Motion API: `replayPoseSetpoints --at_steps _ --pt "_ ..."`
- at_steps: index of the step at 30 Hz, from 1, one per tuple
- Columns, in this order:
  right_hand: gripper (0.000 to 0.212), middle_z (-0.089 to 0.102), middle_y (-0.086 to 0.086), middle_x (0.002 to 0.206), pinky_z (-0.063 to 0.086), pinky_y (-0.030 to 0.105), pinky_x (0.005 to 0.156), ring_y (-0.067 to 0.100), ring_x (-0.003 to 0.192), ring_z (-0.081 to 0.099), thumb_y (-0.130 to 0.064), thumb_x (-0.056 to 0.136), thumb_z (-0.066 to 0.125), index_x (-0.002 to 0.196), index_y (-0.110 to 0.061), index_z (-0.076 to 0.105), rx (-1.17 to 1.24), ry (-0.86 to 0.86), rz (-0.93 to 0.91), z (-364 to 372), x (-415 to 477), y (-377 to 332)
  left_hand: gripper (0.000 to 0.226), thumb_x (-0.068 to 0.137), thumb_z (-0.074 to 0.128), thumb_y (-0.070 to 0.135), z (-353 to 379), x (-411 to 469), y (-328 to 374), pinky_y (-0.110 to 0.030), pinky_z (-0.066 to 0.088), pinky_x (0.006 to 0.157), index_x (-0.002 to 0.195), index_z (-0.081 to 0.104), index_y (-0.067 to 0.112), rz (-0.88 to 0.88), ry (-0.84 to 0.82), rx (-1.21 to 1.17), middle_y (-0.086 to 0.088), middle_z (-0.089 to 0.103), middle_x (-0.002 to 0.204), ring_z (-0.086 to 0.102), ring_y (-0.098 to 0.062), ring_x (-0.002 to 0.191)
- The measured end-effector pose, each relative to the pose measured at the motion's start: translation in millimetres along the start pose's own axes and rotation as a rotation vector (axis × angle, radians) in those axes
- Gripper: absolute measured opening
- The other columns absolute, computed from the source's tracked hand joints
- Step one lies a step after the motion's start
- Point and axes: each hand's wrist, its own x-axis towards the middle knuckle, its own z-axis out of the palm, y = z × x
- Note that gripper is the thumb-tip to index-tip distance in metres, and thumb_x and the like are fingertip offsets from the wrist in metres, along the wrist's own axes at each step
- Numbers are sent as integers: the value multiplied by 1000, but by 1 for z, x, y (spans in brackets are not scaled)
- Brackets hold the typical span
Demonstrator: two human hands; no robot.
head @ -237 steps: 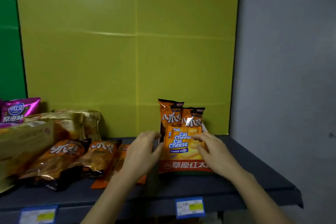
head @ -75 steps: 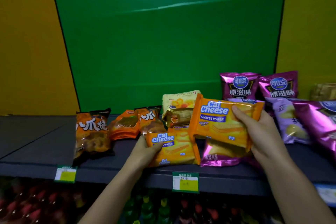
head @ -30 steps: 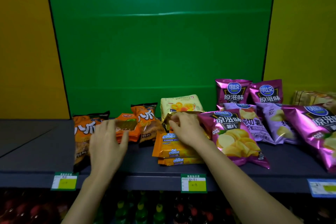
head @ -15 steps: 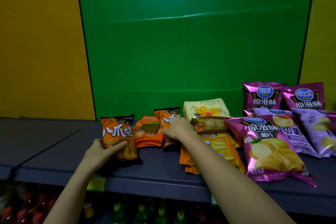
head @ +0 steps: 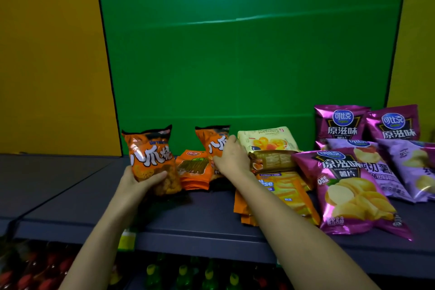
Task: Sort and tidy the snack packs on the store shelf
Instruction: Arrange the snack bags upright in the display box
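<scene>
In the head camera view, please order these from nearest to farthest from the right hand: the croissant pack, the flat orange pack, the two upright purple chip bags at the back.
From the right hand:
1. Croissant pack, just to its right, almost touching.
2. Flat orange pack, just to its left; too close to call against the first.
3. Upright purple chip bags, far right at the back.

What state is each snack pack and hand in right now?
Left hand: gripping orange octopus-ball snack bag, held upright.
Right hand: resting on second orange bag, grip unclear.
Orange Cal Cheese wafer packs: stacked flat.
Front purple chip bag: lying flat.
</scene>
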Motion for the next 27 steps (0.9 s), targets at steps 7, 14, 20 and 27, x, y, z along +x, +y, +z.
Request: replayPoseSetpoints --at_steps 7,14,20,27 --pt "51 58 9 118 42 33 81 28 107 54 -31 77 66 117 -10 42 395 286 -93 -53 -8 -9 64 76 71 12 19 -9 44 -40 49 89 133 42 13 272 10 -32 -8 60 124 60 -25 109" --pt "53 58 3 116 43 26 83 18 102 53 -27 74 70 119 -15 45 491 552 -69 -152 -50 42 59 75 71 14 108 -44 92 -35 51 87 129 48 15 343 -145 -173 -2 65 115 64 -16 101" --pt "50 52 -8 104 49 29 81 14 97 56 -25 74 72 116 -18 45 395 739 71 -253 -107 145 55 73 73 11 241 -89 102 -34 54 83 125 53 12 290 -379 -264 -6 67 114 66 -21 100" --pt "53 60 -1 115 49 43 89 21 105 57 -31 70 74 115 -21 47 172 910 296 -378 -199 280 56 70 75 9 410 -183 96 -20 58 73 121 53 15 236 -678 -287 4 67 103 65 -9 89"
